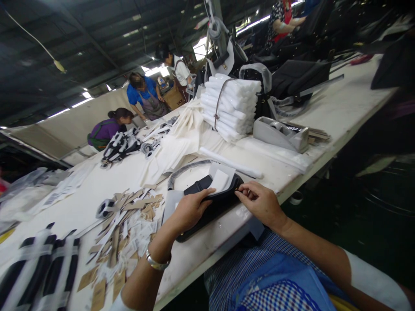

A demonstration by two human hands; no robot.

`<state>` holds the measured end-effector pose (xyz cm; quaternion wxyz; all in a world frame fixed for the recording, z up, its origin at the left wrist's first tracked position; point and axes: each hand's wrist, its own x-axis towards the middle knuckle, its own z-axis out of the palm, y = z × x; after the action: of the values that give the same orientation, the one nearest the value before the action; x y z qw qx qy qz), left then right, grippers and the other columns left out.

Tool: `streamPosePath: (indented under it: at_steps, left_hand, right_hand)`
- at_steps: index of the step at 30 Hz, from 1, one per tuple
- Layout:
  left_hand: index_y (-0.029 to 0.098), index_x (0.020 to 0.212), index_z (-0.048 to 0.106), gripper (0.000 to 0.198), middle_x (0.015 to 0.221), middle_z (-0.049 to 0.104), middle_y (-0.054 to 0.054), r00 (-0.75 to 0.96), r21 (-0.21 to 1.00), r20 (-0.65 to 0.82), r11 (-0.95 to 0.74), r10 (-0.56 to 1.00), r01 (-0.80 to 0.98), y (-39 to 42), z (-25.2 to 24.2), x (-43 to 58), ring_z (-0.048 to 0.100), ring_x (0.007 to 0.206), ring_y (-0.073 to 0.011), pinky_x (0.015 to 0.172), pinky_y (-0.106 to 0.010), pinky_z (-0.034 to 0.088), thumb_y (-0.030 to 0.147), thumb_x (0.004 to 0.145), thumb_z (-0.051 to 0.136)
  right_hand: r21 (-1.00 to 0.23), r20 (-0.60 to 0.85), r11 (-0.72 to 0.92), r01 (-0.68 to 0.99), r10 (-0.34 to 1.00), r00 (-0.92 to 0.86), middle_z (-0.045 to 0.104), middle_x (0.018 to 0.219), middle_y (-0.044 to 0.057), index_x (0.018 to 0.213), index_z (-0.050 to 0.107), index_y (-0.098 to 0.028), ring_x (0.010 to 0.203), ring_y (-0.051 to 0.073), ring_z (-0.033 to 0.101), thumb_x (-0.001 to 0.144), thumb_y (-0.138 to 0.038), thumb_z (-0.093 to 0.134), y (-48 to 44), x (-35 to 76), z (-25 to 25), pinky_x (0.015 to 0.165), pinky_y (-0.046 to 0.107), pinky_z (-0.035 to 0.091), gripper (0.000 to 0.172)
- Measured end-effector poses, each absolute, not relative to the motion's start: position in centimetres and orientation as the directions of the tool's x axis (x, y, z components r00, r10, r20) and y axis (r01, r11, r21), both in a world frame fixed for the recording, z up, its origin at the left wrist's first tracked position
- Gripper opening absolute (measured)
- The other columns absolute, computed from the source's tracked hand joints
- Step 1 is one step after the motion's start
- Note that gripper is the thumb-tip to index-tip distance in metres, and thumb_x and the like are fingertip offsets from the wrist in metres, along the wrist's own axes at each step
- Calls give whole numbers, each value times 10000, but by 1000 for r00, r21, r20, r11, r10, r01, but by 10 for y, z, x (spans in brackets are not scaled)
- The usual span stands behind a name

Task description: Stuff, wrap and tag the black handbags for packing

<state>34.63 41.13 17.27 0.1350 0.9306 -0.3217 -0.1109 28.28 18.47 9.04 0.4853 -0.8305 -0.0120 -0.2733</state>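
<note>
A black handbag (pixel 223 199) lies at the table's near edge, with white and grey padding sheets (pixel 221 179) sticking up from its top. Its long handle, wrapped in clear plastic (pixel 189 166), loops over on the far side. My left hand (pixel 191 211) grips the bag's near upper edge, thumb on top near the padding. At the bag's right end, my right hand (pixel 257 201) is closed in a pinch. A tiny brass-coloured spot shows by those fingertips; what they hold is too small to make out.
Paper tags and strips (pixel 119 233) lie scattered left of the bag. Plastic-wrapped black straps (pixel 42 268) lie nearer on the left. Behind the bag stand a tied stack of white rolls (pixel 230 106) and a grey tape dispenser (pixel 280 134). Several people work further back.
</note>
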Motion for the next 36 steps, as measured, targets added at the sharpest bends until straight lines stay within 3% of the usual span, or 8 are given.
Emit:
streamPosePath:
  at_steps: [5,9,16,23,28,36]
  left_hand:
    - [295,1383,558,404,1262,700,-41,769,324,-120,-757,-628,-568,412,170,347,690,1065,-262,898,-367,524,292,980,530]
    - [300,1387,554,406,1283,689,-38,768,327,-118,-754,-630,-569,413,169,348,683,1084,-258,928,-372,514,293,983,527]
    - [311,1390,555,410,1253,704,-43,774,325,-119,-761,-622,-561,413,171,347,687,1068,-273,911,-385,519,302,981,529]
    - [301,1388,556,408,1282,690,-36,776,323,-109,-760,-621,-564,412,171,346,687,1070,-262,918,-371,515,297,980,532]
    - [293,1378,567,400,1283,689,-39,779,332,-108,-761,-617,-557,411,172,346,692,1059,-267,903,-374,523,302,980,534]
    - [305,1382,561,400,1298,681,-29,777,343,-98,-754,-622,-560,413,169,345,683,1090,-256,910,-357,521,308,983,526]
  right_hand:
    - [-794,484,-515,322,-217,848,606,724,1,819,677,-202,618,134,564,874,-226,615,181,284,90,592,266,465,86]
    - [-811,457,-525,257,-296,838,606,723,-3,825,660,-202,618,139,564,877,-256,628,161,284,89,601,273,465,81]
    - [-724,419,-621,299,-52,906,649,847,10,939,712,-230,680,154,611,903,-311,659,149,282,81,671,302,492,104]
    - [-705,511,-645,296,-172,842,647,820,3,933,694,-215,628,137,593,871,-374,724,171,281,83,642,285,493,174]
    - [-710,539,-636,302,-214,815,646,802,-4,917,700,-218,616,129,590,873,-336,725,178,284,87,623,271,488,128]
    - [-692,567,-630,352,-173,805,624,775,6,896,688,-216,670,149,597,926,-265,627,180,286,88,651,278,476,84]
